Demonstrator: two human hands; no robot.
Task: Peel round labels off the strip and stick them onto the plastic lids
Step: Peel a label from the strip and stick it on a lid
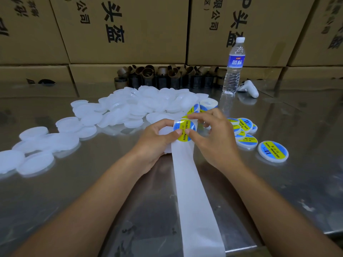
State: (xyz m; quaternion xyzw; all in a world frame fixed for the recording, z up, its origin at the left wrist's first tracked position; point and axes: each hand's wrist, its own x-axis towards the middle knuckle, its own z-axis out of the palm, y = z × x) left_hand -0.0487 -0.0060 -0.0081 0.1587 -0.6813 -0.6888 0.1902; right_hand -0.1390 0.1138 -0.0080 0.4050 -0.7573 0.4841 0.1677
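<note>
Could go on skewed or creased if pressed before centring, e.g. from backing strip (193,191) tugging sideways. Left hand (156,145) curled round what looks like a blank lid (164,131), mostly hidden; label (184,130) over it, pinned between both thumbs; right hand (213,140) pinching its right edge.

My left grip (156,143) is hiding most of the lid (164,131). My thumbs (174,133) are covering part of the print on the label (184,127). The strip (196,210) is running off the bottom edge, and my right grip (213,138) is blocking the roll (208,104).
</note>
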